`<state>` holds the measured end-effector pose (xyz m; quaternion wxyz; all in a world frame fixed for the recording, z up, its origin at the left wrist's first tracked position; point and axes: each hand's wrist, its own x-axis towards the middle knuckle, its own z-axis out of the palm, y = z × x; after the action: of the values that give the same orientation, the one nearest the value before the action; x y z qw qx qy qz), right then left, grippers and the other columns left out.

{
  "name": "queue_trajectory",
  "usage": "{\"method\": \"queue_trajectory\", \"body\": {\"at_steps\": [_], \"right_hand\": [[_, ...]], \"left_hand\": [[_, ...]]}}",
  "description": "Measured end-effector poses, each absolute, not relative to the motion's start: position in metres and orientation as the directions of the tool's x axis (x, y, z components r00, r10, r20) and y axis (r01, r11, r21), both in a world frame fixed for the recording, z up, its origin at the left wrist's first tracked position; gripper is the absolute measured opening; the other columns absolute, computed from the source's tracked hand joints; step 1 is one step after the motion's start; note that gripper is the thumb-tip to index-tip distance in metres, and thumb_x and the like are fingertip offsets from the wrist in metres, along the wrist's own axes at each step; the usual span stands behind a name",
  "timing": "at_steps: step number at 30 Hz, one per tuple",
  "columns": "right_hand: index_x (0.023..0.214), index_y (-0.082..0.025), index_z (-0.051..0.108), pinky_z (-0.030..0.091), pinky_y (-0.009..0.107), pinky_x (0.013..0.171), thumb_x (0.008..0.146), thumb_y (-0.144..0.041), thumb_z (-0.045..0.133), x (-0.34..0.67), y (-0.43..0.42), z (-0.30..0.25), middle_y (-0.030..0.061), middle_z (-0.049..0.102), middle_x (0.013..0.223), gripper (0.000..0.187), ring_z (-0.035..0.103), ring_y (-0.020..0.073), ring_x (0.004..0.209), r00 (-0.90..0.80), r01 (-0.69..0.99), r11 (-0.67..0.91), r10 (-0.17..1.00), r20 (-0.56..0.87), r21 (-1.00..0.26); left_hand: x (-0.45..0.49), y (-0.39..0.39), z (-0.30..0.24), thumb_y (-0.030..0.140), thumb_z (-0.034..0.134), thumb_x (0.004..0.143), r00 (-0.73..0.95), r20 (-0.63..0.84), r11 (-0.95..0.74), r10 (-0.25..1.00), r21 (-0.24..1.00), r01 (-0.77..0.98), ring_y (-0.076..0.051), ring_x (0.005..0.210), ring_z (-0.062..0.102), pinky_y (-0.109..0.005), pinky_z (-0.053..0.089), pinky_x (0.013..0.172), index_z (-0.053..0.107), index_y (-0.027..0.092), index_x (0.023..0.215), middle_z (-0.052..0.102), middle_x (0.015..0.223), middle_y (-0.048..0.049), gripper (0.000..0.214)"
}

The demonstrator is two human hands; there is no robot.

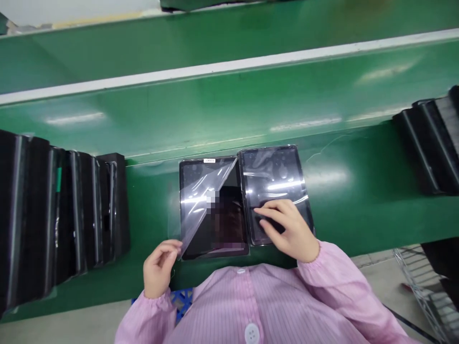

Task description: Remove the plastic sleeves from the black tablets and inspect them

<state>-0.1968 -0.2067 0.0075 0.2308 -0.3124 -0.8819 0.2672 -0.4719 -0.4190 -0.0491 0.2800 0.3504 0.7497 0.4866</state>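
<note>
Two dark tablets lie side by side, face up, on the green bench. A clear protective film [195,191] covers the upper left half of the left tablet [225,229], folded along a diagonal, while the lower right of the screen is bare. At the tablet's lower left corner, my left hand [160,267] pinches the film's loose corner. Over the right tablet [270,167] is my right hand [289,229], its thumb and forefinger apart with nothing visible between them. Whether its fingertips touch the glass I cannot tell. A small white label [209,161] sits at the left tablet's top edge.
Several tablets in black foam slots [86,210] stand upright in a row on the left. More black-cased pieces [426,143] lean at the right end of the green bench [351,191]. A metal wire rack [423,286] is below, at the lower right.
</note>
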Motion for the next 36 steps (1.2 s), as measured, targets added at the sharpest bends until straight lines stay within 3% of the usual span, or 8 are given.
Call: {"method": "queue_trajectory", "body": {"at_steps": [5, 9, 16, 21, 30, 36], "right_hand": [[0.107, -0.025, 0.076, 0.048, 0.056, 0.093, 0.087, -0.029, 0.063, -0.202, -0.222, 0.001, 0.0131, 0.064, 0.119, 0.024, 0.058, 0.033, 0.112, -0.83, 0.335, 0.781, 0.51, 0.228, -0.527], [0.103, -0.027, 0.078, 0.047, 0.058, 0.098, 0.087, -0.027, 0.064, -0.201, -0.223, -0.002, 0.014, 0.059, 0.133, 0.022, 0.051, 0.0363, 0.126, -0.809, 0.361, 0.793, 0.528, 0.258, -0.49], [0.099, -0.024, 0.079, 0.049, 0.06, 0.096, 0.089, -0.023, 0.064, -0.21, -0.217, -0.003, 0.0177, 0.059, 0.134, 0.018, 0.049, 0.0397, 0.129, -0.751, 0.421, 0.774, 0.59, 0.297, -0.473], [0.101, -0.021, 0.076, 0.051, 0.059, 0.094, 0.089, -0.018, 0.062, -0.224, -0.215, -0.009, 0.0184, 0.063, 0.126, 0.019, 0.054, 0.038, 0.125, -0.685, 0.487, 0.753, 0.643, 0.341, -0.443], [0.088, -0.023, 0.077, 0.055, 0.056, 0.09, 0.087, -0.019, 0.063, -0.219, -0.214, -0.007, 0.0145, 0.067, 0.121, 0.014, 0.057, 0.0362, 0.121, -0.72, 0.361, 0.793, 0.572, 0.394, -0.49], [0.091, -0.021, 0.078, 0.052, 0.055, 0.091, 0.087, -0.016, 0.063, -0.214, -0.215, -0.007, 0.0156, 0.066, 0.121, 0.016, 0.055, 0.0361, 0.121, -0.717, 0.354, 0.759, 0.595, 0.362, -0.547]], "left_hand": [[-0.481, -0.42, -0.042, 0.032, 0.063, 0.084, -0.467, -0.071, 0.253, 0.881, 0.906, 0.339, -0.02, 0.075, 0.065, -0.029, 0.056, 0.062, 0.064, 0.02, 0.062, 0.069, 0.086, -0.009, 0.026], [-0.484, -0.417, -0.038, 0.036, 0.064, 0.086, -0.387, -0.031, 0.19, 0.922, 0.905, 0.382, -0.019, 0.073, 0.063, -0.031, 0.057, 0.064, 0.065, 0.019, 0.06, 0.065, 0.088, -0.0097, 0.031], [-0.482, -0.413, -0.036, 0.024, 0.065, 0.084, -0.291, 0.057, 0.085, 0.955, 0.888, 0.452, -0.018, 0.073, 0.064, -0.028, 0.055, 0.065, 0.067, 0.02, 0.062, 0.061, 0.085, -0.0066, 0.023], [-0.482, -0.407, -0.031, 0.021, 0.065, 0.082, -0.253, 0.02, 0.109, 0.967, 0.868, 0.485, -0.015, 0.066, 0.062, -0.025, 0.053, 0.061, 0.066, 0.019, 0.062, 0.058, 0.078, -0.0046, 0.021], [-0.491, -0.397, -0.019, 0.022, 0.068, 0.083, -0.111, -0.117, 0.155, 0.987, 0.875, 0.458, -0.014, 0.063, 0.062, -0.023, 0.052, 0.06, 0.075, 0.023, 0.068, 0.058, 0.069, -0.0023, 0.017], [-0.494, -0.395, -0.02, 0.021, 0.069, 0.084, -0.075, -0.101, 0.123, 0.992, 0.904, 0.41, -0.013, 0.063, 0.063, -0.021, 0.053, 0.059, 0.076, 0.024, 0.073, 0.061, 0.068, -0.0015, 0.014]]}}
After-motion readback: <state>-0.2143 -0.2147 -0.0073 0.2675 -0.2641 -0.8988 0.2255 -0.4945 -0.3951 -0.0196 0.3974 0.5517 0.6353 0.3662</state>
